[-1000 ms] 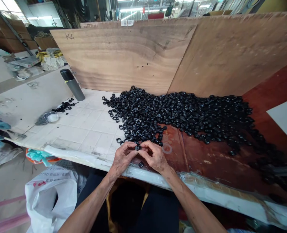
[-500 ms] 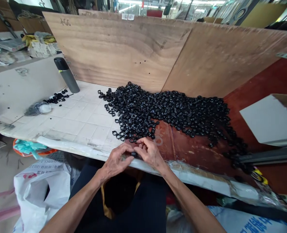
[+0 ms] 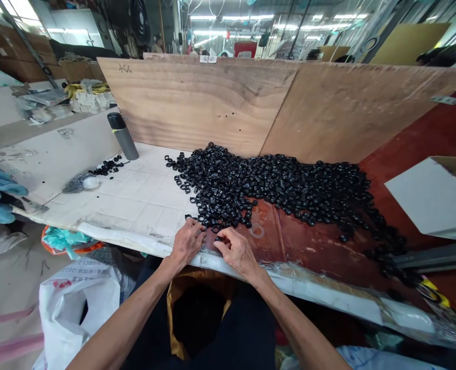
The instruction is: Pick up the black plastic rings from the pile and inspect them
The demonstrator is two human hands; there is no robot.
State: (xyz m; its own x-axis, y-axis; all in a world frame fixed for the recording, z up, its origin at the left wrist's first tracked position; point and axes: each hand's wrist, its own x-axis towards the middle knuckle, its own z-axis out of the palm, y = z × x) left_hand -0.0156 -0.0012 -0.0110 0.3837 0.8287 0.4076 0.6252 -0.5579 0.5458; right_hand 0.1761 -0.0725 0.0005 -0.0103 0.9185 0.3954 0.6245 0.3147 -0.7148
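A big heap of small black plastic rings (image 3: pixel 274 185) spreads across the table from the middle to the right. My left hand (image 3: pixel 187 241) rests at the heap's near edge with its fingertips curled down onto the rings. My right hand (image 3: pixel 235 249) lies just beside it, fingers bent and pinching a single black ring (image 3: pixel 217 239) against the table. Both hands sit close to the table's front edge (image 3: pixel 135 244).
A grey flask with a black cap (image 3: pixel 122 136) stands at the back left, near a small cluster of rings (image 3: pixel 107 167) and a clear bag (image 3: pixel 79 182). Plywood boards (image 3: pixel 212 97) wall the back. A white sack (image 3: pixel 77 308) sits on the floor at left; a yellow bag (image 3: pixel 191 308) hangs at my lap.
My hands were held together on one ring just above the table edge. They have moved forward and apart onto the near edge of the heap.
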